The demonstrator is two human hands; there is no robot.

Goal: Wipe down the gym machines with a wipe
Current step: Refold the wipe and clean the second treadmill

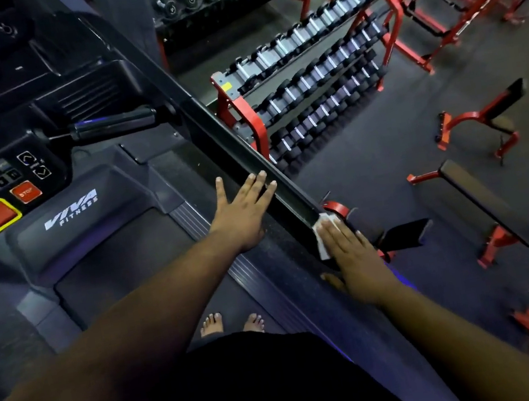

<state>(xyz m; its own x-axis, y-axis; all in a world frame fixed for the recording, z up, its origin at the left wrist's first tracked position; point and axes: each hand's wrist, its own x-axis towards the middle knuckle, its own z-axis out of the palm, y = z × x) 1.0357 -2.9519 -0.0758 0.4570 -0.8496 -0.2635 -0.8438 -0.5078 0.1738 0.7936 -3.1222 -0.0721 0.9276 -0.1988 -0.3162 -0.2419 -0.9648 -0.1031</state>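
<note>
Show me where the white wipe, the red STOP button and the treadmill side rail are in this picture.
white wipe [323, 233]: head view, on the bare part ahead of the right hand's fingers.
red STOP button [26, 193]: head view, on its middle.
side rail [228, 136]: head view, on its dark top face.

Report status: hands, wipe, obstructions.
Right hand flat, pressing wipe on treadmill side rail. Left hand open, resting on rail. Nothing blocking.

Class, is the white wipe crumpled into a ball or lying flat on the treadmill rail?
Flat: the wipe lies spread on the rail under the right hand's straight fingers.
</note>
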